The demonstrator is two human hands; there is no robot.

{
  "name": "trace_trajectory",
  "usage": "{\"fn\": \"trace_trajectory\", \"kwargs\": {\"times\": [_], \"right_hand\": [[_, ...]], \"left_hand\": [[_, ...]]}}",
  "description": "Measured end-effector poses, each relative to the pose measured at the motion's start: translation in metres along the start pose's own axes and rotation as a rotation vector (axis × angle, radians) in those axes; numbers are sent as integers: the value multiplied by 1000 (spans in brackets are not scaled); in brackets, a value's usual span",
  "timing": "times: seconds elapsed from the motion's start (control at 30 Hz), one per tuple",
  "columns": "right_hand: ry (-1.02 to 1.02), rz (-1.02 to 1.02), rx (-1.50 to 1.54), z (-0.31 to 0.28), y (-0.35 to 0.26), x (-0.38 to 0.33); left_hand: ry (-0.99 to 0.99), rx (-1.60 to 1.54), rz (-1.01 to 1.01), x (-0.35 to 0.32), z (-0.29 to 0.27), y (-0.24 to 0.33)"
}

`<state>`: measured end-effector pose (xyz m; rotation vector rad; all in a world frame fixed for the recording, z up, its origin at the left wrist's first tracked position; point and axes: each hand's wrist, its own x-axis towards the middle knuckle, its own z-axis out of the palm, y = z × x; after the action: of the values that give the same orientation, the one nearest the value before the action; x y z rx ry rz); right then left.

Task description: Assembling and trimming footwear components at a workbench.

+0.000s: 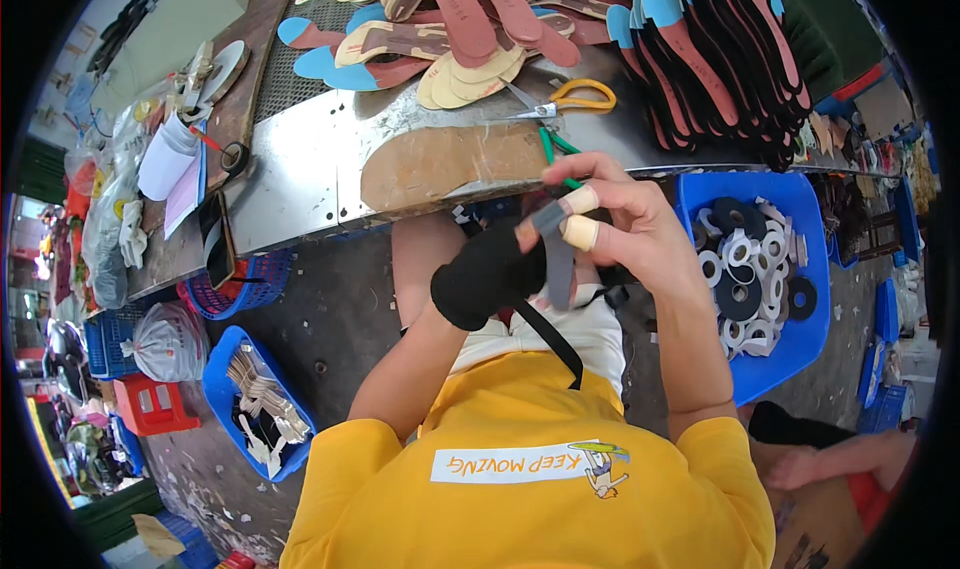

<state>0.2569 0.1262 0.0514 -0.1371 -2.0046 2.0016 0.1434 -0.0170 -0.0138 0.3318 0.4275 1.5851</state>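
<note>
My left hand (pixel 488 274), in a black glove with a bare fingertip showing, is closed near the middle, in front of the table edge. A grey strip-like piece (pixel 560 274) hangs beside it, its upper end between my two hands. My right hand (pixel 638 219) wears beige covers on two fingers, which pinch that upper end. Green handles of a tool (pixel 548 147) show by the right fingers; I cannot tell whether the hand holds them. Beyond lie a worn brown board (pixel 440 167) and scissors with yellow handles (pixel 565 100).
Pink, blue and cream insoles (pixel 470 19) pile at the back; black-edged ones (pixel 690 69) stand stacked at right. A blue bin (pixel 790 354) of tape rolls is on my right, a smaller blue bin (pixel 225 409) on my left. Another person's arm (pixel 850 459) shows at lower right.
</note>
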Motion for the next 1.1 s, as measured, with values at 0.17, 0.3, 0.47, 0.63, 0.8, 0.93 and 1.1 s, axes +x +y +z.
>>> {"fn": "trace_trajectory", "kwargs": {"times": [0.17,0.3,0.47,0.63,0.8,0.93,1.1], "right_hand": [[-283,135,424,-6,4,29],[-424,-1,599,-10,34,44],[-49,207,-20,-31,63,60],[89,-166,-1272,-93,99,91],[73,128,-1451,-77,85,100],[236,5,-1513,-90,102,71],[287,127,-956,-91,95,33]], "left_hand": [[-606,-40,60,10,-27,-13],[-407,-254,-166,10,-23,-24],[220,578,-52,-14,-11,-2],[578,1171,184,-30,-43,1],[540,1797,156,-37,-94,-16],[694,1245,-81,-46,-59,0],[474,686,207,-41,-31,10]]}}
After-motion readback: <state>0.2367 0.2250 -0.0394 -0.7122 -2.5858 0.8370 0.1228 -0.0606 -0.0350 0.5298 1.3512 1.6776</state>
